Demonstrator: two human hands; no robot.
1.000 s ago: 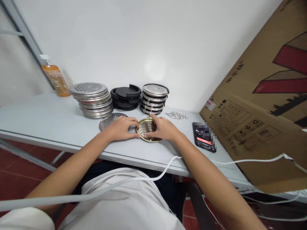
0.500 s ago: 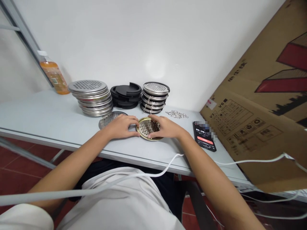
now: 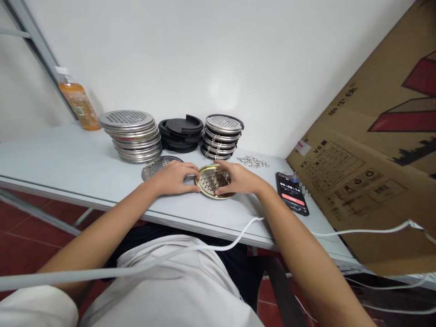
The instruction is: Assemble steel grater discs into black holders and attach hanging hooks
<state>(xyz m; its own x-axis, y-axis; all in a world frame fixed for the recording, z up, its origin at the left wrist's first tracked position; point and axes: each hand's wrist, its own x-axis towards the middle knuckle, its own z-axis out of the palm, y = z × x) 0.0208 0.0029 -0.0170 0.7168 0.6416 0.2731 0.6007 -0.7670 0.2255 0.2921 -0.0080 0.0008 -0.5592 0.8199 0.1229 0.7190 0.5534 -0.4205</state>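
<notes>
Right now both my hands are down on the pale table (image 3: 68, 159), working at a gold-rimmed perforated disc (image 3: 211, 182) that lies flat near the front edge. My right hand (image 3: 240, 178) covers its right side, thumb and fingers pinched on the rim and mesh; whether something small sits between those fingertips I cannot tell from this angle. My left hand (image 3: 173, 177) rests with its fingers curled, the tips touching the disc's left edge, so it steadies rather than clamps.

Just behind my left hand lies a single silver perforated disc (image 3: 157, 164), partly hidden by my knuckles. Farther back stand three stacks in a row: a stack of silver discs (image 3: 131, 135) on the left, a stack of black rings (image 3: 180, 132) in the middle, and a stack of assembled discs (image 3: 222, 136) on the right. A heap of small wire clips (image 3: 252, 161) lies just right of that last stack. A phone (image 3: 293, 193) with a lit screen lies near my right wrist, beside a leaning cardboard box (image 3: 368, 159). An orange bottle (image 3: 77, 101) stands at the far left by the wall. A white cable (image 3: 190, 252) crosses my lap.
</notes>
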